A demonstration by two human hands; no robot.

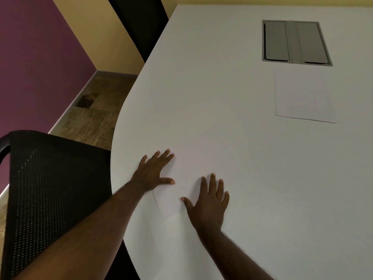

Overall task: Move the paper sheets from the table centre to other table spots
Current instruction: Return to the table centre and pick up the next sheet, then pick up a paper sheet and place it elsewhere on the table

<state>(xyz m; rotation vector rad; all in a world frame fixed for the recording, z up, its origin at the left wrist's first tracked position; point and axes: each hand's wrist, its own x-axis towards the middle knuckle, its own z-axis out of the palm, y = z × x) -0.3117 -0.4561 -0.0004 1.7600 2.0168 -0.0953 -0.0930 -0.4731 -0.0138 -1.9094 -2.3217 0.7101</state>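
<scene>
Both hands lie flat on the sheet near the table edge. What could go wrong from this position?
1. The sheet under the left hand and right hand lies close to the curved table edge; a push toward the chair might slide it off.
2. Flat palms give no grasp, so the sheet could slip or crease if the hands move apart.
3. White paper on white table: the far stack near the hatch is easy to overlook.

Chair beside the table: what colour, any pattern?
Black, with a perforated mesh back; chair shows only in the head view.

Office — cable-hatch table point(222, 118), mesh chair point(50, 188)
</scene>
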